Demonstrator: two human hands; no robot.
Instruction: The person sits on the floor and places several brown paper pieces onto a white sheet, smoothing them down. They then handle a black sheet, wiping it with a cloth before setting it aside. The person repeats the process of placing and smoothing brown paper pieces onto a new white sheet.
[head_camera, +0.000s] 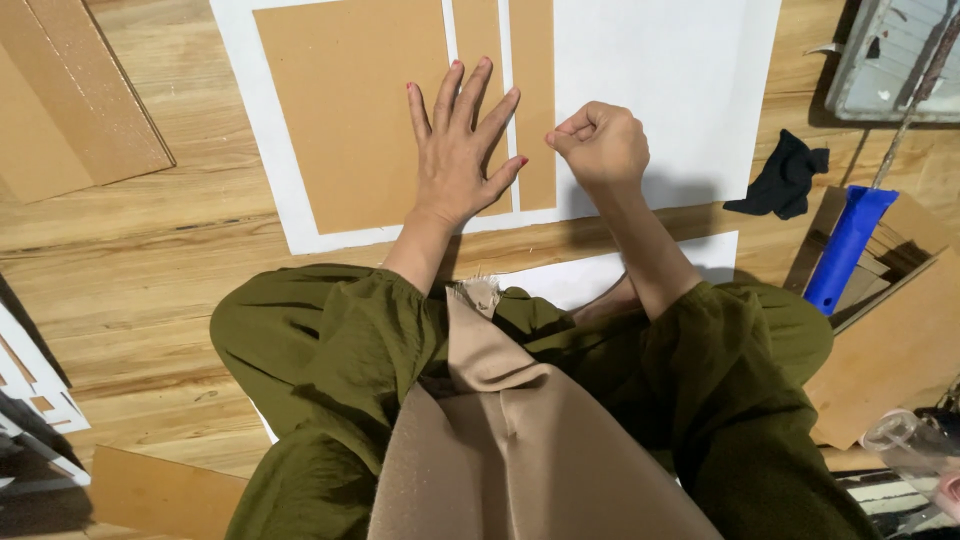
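1. Fingers (470, 95) of the left hand (455, 155) are spread flat, grasping nothing, pressing on the large brown card panel (350, 110) and across the narrow brown strip (478, 40) at upper centre of the frame.
2. Clenched into a fist, the right hand (603, 145) sits just right of the second brown strip (533, 100); thumb and forefinger seem pinched on something too small to make out.
3. All three card pieces lie on a white sheet (680, 80) on the wooden floor (130, 260), thin white gaps between them.
4. At the right edge of the frame lie a black cloth (785, 175), a blue roller handle (848, 245) in a cardboard box (905, 300), and a grey tray (890, 60).
5. Likely risk: if the flat palm eases off or pushes sideways, the strips could slide and the white gaps go uneven.
6. Likely risk: the right forearm, crossing the sheet's lower edge, could drag or crease the paper.
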